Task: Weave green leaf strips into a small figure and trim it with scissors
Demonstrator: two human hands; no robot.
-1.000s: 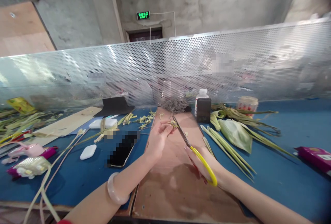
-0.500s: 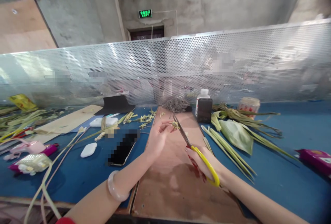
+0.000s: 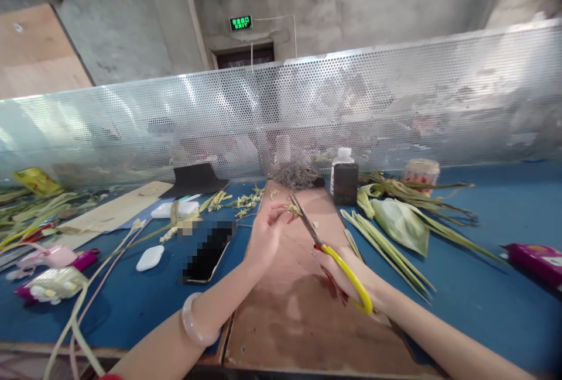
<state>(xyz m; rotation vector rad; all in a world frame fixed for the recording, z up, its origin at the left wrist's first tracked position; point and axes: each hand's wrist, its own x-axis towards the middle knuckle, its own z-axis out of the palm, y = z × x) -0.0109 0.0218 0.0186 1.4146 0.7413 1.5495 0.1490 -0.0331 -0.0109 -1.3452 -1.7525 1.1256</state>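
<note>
My left hand (image 3: 268,226), with a pale bangle on its wrist, pinches a small yellow-green piece of woven plant leaf (image 3: 293,209) between thumb and fingertips. My right hand (image 3: 332,269) is wrapped round the yellow handles of a pair of scissors (image 3: 341,263). The scissors' metal blades point up and left, and their tips lie right beside the small piece. Whether the blades touch it or are fully closed I cannot make out. Both hands are above a brown wooden board (image 3: 281,321).
Right of the board lie green leaf strips (image 3: 386,251), a broad pale leaf (image 3: 401,225) and a dark bottle (image 3: 345,181). To the left are a phone (image 3: 211,254), a white case (image 3: 150,257) and small woven pieces (image 3: 250,199). A perforated metal screen (image 3: 211,116) stands behind.
The view has shifted slightly. Both hands keep nearly the same pose, the left still pinching the small piece and the right still holding the scissors beside it.
</note>
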